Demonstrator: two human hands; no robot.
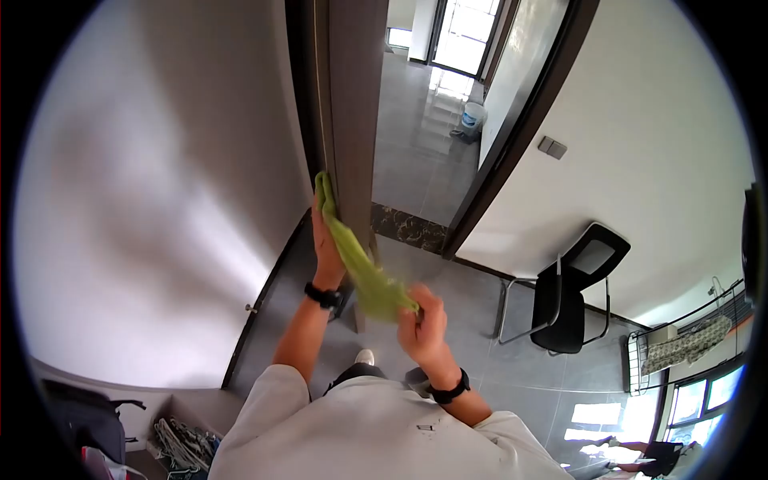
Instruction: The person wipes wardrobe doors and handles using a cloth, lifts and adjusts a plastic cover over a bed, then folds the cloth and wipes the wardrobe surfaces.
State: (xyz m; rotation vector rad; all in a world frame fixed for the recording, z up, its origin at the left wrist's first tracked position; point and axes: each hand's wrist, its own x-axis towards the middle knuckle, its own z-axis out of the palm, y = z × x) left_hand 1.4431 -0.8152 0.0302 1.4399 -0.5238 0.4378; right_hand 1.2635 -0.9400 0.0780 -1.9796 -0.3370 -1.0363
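Black wristbands [452, 388], pale shirt [360, 432], perhaps printed

The cloth [364, 276] is green, the chair [558, 316] black

The door [356, 96] blocks ahead; room (short of the chair [558, 316]) lies right.

Left forearm [301, 342] reaches forward, left hand [326, 250] flat, outstretched, partly hidden; right forearm [470, 408] angles inward, right hand [426, 326] closer in, curled in pinch, slightly blurred.
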